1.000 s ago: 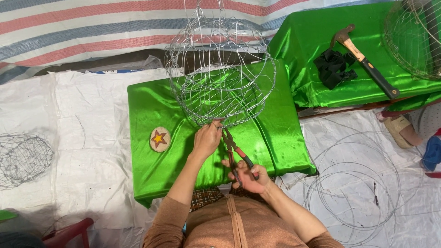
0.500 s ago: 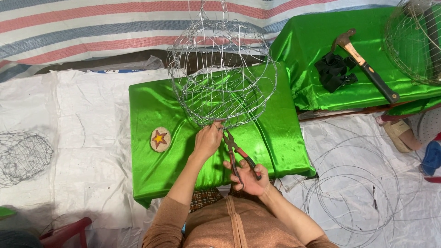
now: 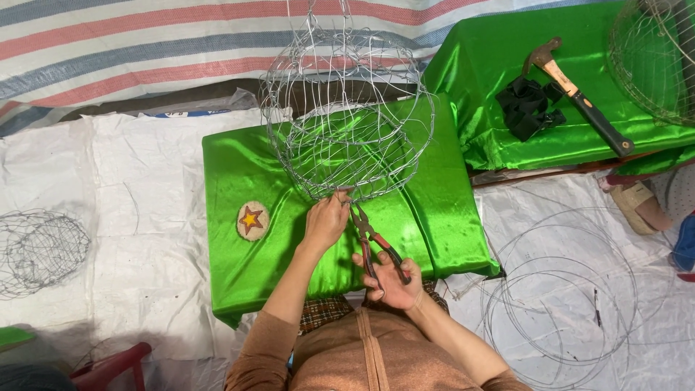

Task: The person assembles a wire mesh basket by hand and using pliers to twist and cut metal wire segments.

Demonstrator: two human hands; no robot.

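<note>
A: Count?

B: Three wire frames: one wire basket point(image 3: 347, 123) in hand, one at far right point(image 3: 651, 58), one on the floor at left point(image 3: 36, 250). One pair of pliers point(image 3: 376, 242), one hammer point(image 3: 575, 94), one coil of loose wire point(image 3: 565, 289) on the floor at right.

A: Basket state?

B: Round, open silver mesh, upright over the near green cushion point(image 3: 239, 174), lower rim just above the cloth.

A: Hands?

B: Left hand point(image 3: 326, 221) fingers pinched on the lower rim wire. Right hand point(image 3: 394, 279) curled round the red pliers handles, nose at the rim beside the left fingers.

A: Labels?

B: One round beige patch point(image 3: 253, 220) with a red star, left on the cushion.
</note>
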